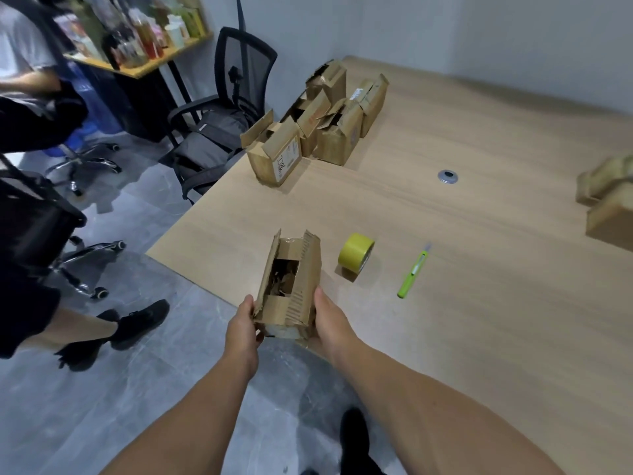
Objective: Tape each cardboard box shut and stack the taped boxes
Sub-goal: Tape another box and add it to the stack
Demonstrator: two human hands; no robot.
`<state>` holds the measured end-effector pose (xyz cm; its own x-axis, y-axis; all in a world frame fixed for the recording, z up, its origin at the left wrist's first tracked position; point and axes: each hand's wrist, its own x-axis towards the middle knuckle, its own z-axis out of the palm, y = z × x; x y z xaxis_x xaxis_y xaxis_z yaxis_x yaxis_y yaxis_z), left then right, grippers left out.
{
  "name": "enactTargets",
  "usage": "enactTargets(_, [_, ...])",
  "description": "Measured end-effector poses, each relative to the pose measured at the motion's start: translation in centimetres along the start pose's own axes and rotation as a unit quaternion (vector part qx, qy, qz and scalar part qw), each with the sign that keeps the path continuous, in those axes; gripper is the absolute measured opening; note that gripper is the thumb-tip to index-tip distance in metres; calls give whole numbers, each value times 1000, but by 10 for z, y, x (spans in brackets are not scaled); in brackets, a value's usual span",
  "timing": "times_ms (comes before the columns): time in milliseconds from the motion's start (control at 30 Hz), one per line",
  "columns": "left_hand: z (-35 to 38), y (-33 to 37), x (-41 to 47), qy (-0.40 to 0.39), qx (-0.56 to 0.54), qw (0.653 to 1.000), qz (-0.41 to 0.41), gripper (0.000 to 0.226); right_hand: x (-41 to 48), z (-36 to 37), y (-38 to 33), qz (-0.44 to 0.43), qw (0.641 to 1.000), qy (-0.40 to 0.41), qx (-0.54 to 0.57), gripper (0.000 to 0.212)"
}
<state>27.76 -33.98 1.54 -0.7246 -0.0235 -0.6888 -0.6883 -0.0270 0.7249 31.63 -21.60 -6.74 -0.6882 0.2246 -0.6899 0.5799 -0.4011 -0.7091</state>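
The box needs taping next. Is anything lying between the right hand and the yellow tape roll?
Nothing visible. The right hand grips the open box by its right side. The tape roll stands on bare table just beyond, and the green cutter lies farther right, off that line.

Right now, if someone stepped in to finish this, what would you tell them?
Left grip and right grip each hold a side of an open box at the near edge of the table, flaps up, untaped.
Yellow tape roll and green cutter lie just right of it, untouched.
More open boxes wait far left; boxes at the right edge are too blurred to judge.
Left: tape all, stack.
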Motion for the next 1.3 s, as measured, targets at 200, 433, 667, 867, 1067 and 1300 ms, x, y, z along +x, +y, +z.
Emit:
enactTargets(200, [-33,-21,-24,-36,43,998,3,30,-44,8,32,3,999,50,-10,61])
enactTargets(433, [-28,-37,-53,-96,81,992,-4,36,-83,-7,56,-41,990,136,-7,65])
enactTargets(667, [10,-55,-69,-162,130,978,-20,32,-115,-55,56,-50,980,194,10,58])
enactTargets(867, [67,-72,-82,-206,168,964,-12,31,-130,-109,58,-50,967,243,58,58])
enactTargets(1067, [130,-84,-87,-232,197,953,-3,34,-123,-171,41,-40,961,260,91,58])
enactTargets(1300, [202,-85,-78,-229,185,955,15,34,-90,-233,10,-25,966,211,149,52])
